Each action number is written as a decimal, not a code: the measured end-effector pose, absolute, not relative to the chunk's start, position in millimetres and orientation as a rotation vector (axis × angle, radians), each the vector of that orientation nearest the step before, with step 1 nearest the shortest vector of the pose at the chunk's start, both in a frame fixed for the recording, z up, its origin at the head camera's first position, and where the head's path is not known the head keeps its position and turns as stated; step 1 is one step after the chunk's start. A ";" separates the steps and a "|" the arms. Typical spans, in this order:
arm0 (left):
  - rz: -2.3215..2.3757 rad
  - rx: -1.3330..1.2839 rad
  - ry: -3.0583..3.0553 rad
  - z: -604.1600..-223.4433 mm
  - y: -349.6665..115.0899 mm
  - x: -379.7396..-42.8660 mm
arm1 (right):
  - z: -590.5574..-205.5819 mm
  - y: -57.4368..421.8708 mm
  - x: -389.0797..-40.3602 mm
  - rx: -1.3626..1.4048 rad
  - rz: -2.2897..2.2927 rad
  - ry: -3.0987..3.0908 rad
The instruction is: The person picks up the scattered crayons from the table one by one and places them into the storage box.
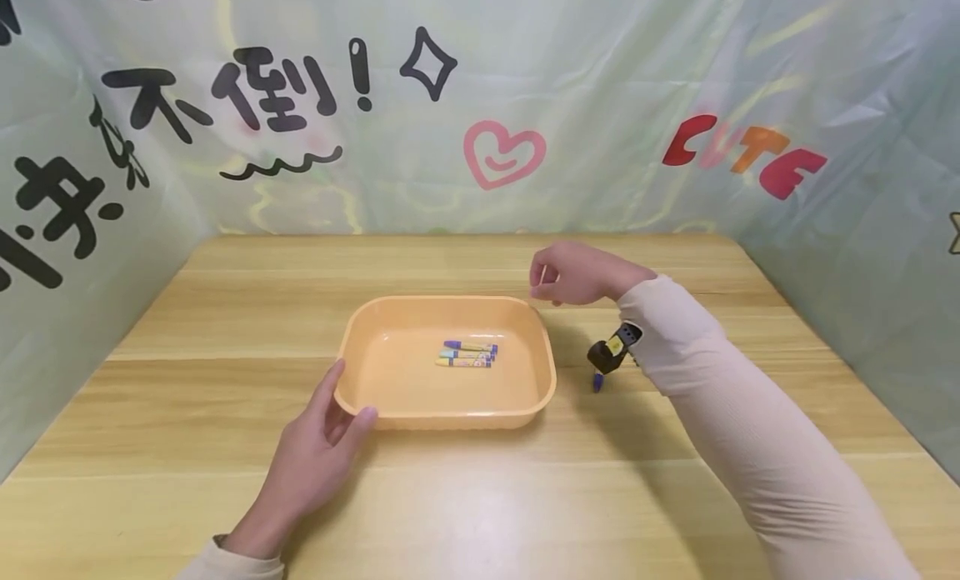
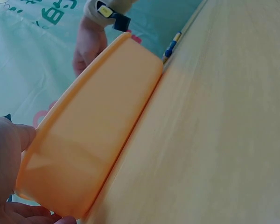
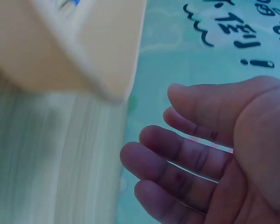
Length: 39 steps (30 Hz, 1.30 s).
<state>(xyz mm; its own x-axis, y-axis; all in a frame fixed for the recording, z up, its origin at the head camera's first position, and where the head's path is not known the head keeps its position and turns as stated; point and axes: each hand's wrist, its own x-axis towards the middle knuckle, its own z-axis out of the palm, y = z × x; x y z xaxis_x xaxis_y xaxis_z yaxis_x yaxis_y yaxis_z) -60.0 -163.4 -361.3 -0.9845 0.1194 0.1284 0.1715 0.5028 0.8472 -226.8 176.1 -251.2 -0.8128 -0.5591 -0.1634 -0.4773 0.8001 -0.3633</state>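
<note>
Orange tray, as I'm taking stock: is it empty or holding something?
Not empty: the head view shows a few crayons lying close together on the floor of the orange tray.

Tray (image 1: 450, 422) and crayon (image 1: 597, 382) on wooden table (image 1: 187, 413)

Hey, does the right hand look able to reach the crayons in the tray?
Likely yes: the right hand is empty near the tray's far right corner, and nothing covers the crayons inside.

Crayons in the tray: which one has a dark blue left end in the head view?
The far crayon, uppermost in the tray. The middle crayon and near crayon have paler left ends.
</note>
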 end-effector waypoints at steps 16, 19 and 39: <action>-1.507 -0.255 -2.676 -363.9 -166.0 -60.2 | -271.9 224.8 -215.9 -0.593 -0.368 2.632; -1.517 -0.256 -2.672 -363.8 -165.8 -60.2 | -278.3 231.1 -214.5 -0.578 -0.351 2.585; -1.504 -0.262 -2.679 -363.2 -164.3 -60.8 | -301.8 241.7 -207.3 -0.548 -0.383 2.439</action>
